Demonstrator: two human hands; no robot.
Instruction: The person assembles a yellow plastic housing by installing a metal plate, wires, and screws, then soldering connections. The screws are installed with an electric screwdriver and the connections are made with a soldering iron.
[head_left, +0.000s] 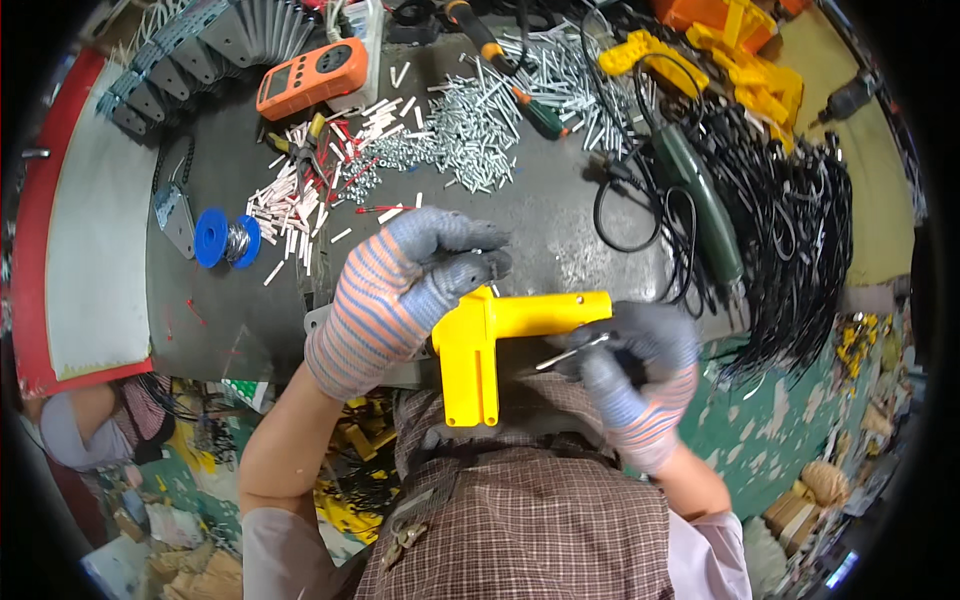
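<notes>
You have the yellow plastic housing (470, 365) between your two gloved hands, in front of your checked apron (540, 515) and by the near edge of the bench (560, 250). Its broad, grooved leg points down toward you, and its round arm reaches out to the right. Your left hand (405, 290) is at its upper left, thumb and fingers bent inward just above the top of the housing. A tiny bit of metal shows beneath those fingers — whether they grip it, you cannot tell from this view. Your right hand (645, 375) is at the end of the round arm, its fingers closed on a thin silver pin (573, 353) that slants out toward the housing; part of that hand overlaps the arm's tip, and contact there is unclear.

Ahead of you lies a heap of silver screws (475, 140), with scattered white sleeves (290, 205) and a pair of pliers (312, 145) to its left. A blue spool (211, 238) is farther left, and an orange meter (320, 77) is beyond the sleeves. To the right you have a dark green power tool (705, 205) beside a thick bundle of black cables (790, 255).
</notes>
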